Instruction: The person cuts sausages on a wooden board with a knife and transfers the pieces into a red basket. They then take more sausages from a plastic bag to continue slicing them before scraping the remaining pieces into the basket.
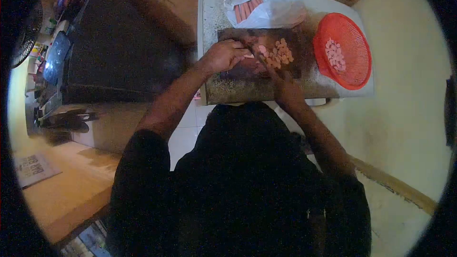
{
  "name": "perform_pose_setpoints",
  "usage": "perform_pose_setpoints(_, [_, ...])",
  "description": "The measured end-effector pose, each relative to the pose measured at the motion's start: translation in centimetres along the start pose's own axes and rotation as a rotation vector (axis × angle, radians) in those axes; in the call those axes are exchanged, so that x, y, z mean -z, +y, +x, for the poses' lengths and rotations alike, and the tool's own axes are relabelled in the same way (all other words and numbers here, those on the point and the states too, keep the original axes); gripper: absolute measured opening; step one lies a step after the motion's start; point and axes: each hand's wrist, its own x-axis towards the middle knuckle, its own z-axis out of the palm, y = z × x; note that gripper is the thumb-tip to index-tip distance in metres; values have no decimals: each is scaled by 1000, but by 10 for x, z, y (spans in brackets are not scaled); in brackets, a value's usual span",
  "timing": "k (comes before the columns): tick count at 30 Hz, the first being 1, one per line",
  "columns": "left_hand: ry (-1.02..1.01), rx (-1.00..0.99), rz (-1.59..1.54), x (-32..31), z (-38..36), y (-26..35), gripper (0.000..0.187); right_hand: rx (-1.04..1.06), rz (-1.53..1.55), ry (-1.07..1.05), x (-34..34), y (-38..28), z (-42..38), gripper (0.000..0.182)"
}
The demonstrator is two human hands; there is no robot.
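Observation:
Near the left part of a dark cutting board (pixel 297 43), my left hand (pixel 223 56) has its fingers closed on a pink sausage (pixel 248 56). My right hand (pixel 287 88) grips a knife (pixel 263 60), whose blade lies close to the sausage and my left fingertips. Round sausage slices (pixel 283 52) are heaped on the board to the right of the knife. Behind the board, a white plastic bag (pixel 283 9) lies open with several whole sausages (pixel 247 9) in it. A red basket (pixel 364 57) at the right holds many pale pink pieces (pixel 335 55).
The board rests on a worn white table (pixel 208 14). A large black surface (pixel 126 52) stands to the left. Farther down at the left is a wooden counter (pixel 81 185) with a printed sheet (pixel 35 170) on it. A pale wall (pixel 400 43) is at the right.

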Motion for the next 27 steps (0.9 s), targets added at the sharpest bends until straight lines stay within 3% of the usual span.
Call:
perform_pose_setpoints(6, [44, 44, -67, 0, -3, 4, 23, -1, -27, -88, -4, 3, 9, 78])
perform_pose_setpoints(9, [82, 0, -85, -7, -3, -3, 23, 41, -34, 43, -27, 8, 4, 79])
perform_pose_setpoints(15, [65, 5, -126, -8, -3, -5, 21, 119, 17, 105, -25, 10, 2, 81])
perform_pose_setpoints(18, [98, 19, -68, -9, -5, -3, 20, 64, 10, -4, -14, 7, 8, 84])
perform_pose_setpoints(24, [94, -12, -104, -13, -5, -9, 23, 210, 31, 178, -29, 16, 11, 82])
perform_pose_setpoints(27, [69, -11, -116, -13, -4, -11, 25, 97, -29, 34, -17, 10, 7, 78])
